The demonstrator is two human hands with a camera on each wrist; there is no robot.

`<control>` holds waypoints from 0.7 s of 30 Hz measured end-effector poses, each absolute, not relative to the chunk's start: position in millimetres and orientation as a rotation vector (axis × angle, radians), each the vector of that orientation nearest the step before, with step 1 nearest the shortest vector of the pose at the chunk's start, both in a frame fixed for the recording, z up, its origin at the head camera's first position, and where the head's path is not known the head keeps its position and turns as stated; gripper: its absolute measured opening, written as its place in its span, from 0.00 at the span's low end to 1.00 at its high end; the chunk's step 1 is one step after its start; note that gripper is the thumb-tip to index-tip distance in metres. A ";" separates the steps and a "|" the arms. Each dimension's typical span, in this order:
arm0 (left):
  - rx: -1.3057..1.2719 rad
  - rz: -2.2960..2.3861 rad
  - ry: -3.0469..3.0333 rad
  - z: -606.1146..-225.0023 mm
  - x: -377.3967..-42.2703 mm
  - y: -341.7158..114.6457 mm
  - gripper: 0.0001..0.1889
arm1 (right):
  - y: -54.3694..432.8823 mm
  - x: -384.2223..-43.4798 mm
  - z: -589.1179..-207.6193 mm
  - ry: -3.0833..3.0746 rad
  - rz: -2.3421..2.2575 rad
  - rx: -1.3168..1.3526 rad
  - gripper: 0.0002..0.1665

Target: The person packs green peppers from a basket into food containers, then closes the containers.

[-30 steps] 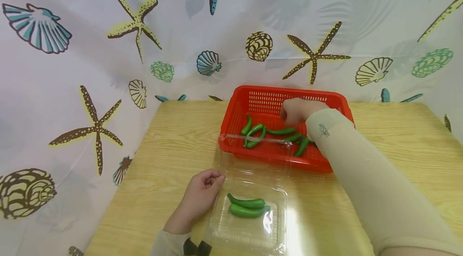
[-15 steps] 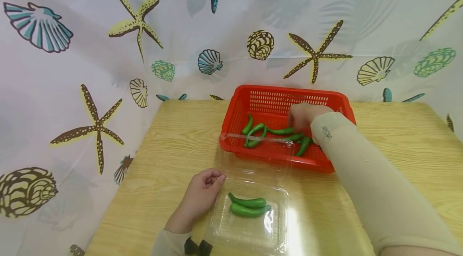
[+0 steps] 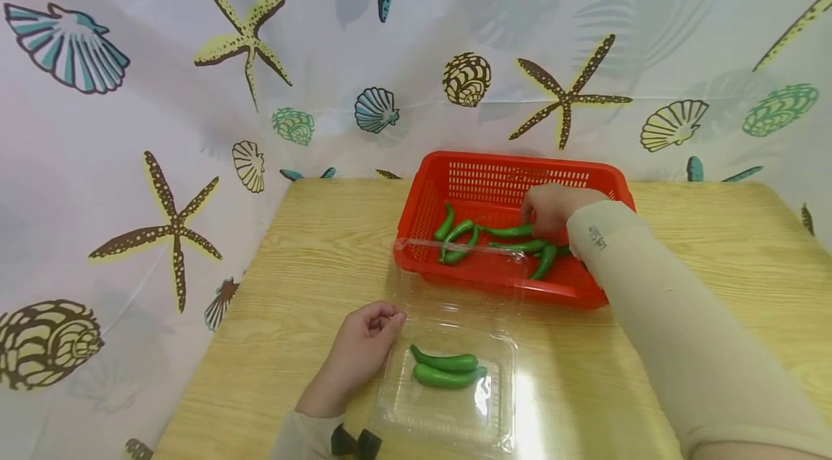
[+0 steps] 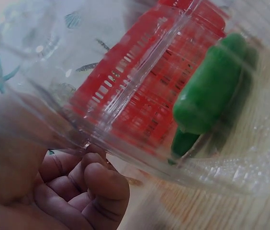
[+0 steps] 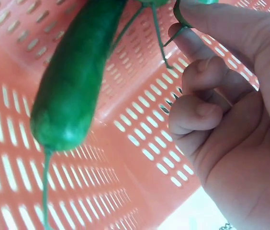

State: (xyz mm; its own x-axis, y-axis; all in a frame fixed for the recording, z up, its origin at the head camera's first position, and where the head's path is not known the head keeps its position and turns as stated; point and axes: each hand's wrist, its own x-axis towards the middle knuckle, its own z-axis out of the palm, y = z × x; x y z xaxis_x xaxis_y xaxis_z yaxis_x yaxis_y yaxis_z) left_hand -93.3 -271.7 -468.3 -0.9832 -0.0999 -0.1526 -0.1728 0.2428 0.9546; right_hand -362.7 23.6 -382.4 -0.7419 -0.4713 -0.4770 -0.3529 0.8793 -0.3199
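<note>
My left hand [image 3: 365, 344] is at the left edge of a clear plastic clamshell box [image 3: 448, 420], its thumb and curled fingers pinching the rim near the hinge. The lid stands raised at the back, leaning over the basket's front rim. Two green chili peppers [image 3: 445, 377] lie side by side in the box; in the left wrist view a green pepper [image 4: 211, 86] shows through the plastic. My right hand [image 3: 552, 209] reaches down into a red basket [image 3: 416, 200]. Thumb and forefinger pinch the end of a green chili pepper [image 5: 179, 13], mostly out of the right wrist view.
Several more green chili peppers [image 3: 458, 236] lie in the basket, one pepper [image 5: 73, 81] close to the right wrist camera. The wooden table [image 3: 318, 250] ends at a white curtain [image 3: 416, 34] printed with shells and starfish.
My right hand has moved down and slightly right onto the peppers in the basket, and a pepper beside it has shifted a little. The left hand and the box have stayed put.
</note>
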 end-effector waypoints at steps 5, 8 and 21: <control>-0.264 1.877 2.434 -469.3 -92.7 -272.1 0.11 | 25.1 -362.4 -369.2 2.530 -0.211 -0.749 0.18; -0.272 1.867 2.437 -469.7 -92.9 -272.3 0.11 | 26.0 -362.6 -357.6 2.566 -0.178 -0.918 0.16; -0.275 1.866 2.436 -467.4 -92.8 -271.3 0.11 | 20.0 -302.5 -267.6 2.794 -0.235 -1.407 0.06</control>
State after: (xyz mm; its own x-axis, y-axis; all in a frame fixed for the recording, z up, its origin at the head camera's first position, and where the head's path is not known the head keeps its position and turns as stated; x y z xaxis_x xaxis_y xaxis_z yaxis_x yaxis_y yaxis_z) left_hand -92.8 -271.3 -467.4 -0.9822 -0.1044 -0.1560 -0.1778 0.2509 0.9515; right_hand -302.5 20.0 -267.6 -0.5974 -0.7994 0.0630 -0.7987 0.5862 -0.1355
